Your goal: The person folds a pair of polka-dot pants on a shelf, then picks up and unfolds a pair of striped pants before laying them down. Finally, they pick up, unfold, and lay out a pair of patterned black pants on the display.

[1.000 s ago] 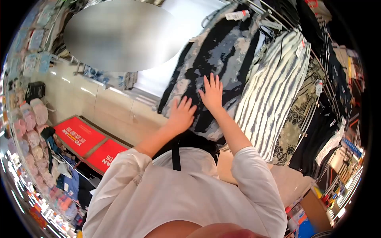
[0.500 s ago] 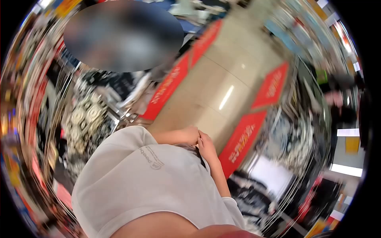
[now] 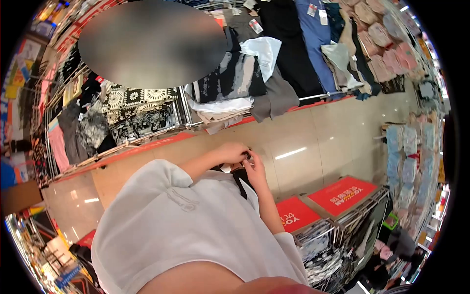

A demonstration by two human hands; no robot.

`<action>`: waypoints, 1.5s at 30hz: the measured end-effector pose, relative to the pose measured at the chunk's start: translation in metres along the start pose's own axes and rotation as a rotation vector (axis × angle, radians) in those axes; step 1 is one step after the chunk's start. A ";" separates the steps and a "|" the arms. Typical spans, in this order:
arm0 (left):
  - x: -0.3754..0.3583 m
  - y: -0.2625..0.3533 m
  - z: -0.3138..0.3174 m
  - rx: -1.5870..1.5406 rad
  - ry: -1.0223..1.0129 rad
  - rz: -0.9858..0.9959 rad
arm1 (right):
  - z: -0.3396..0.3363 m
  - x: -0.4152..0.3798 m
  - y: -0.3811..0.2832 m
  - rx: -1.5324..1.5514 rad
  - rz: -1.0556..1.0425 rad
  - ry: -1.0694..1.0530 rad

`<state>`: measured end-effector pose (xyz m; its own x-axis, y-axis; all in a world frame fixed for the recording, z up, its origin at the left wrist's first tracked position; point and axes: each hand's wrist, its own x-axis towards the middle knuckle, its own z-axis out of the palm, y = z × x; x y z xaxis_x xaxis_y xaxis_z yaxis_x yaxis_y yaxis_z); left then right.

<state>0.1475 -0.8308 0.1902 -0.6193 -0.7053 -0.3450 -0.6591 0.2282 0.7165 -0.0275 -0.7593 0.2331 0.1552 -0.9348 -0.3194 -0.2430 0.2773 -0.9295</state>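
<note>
Head view, clothes rack point(image 3: 230, 83) ahead, red signs point(image 3: 342, 192) right, tiled floor point(image 3: 303, 132) between

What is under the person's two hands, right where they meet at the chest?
A black strap runs down over the white shirt just below the left hand and right hand. The fingers pinch something small and dark; they cover it, so what it is stays unclear.

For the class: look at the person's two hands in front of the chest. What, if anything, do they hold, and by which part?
Both hands, left hand and right hand, meet at a small dark object pinched between the fingers. What it is, and which part is gripped, cannot be told.
</note>
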 end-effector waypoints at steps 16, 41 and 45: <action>0.042 -0.193 -0.183 -0.178 0.982 -0.667 | -0.072 0.241 -0.041 0.137 -0.034 -0.129; 0.079 -0.206 -0.178 -0.498 0.864 -0.744 | 0.035 0.380 -0.072 -0.754 -0.332 -0.251; 0.070 -0.204 -0.166 -0.529 1.070 -0.682 | 0.004 0.324 -0.087 -0.881 -0.530 -0.510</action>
<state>0.3102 -1.0381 0.1205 0.5454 -0.7967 -0.2604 -0.3078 -0.4794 0.8219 0.0479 -1.0858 0.2095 0.7588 -0.6336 -0.1508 -0.5863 -0.5637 -0.5818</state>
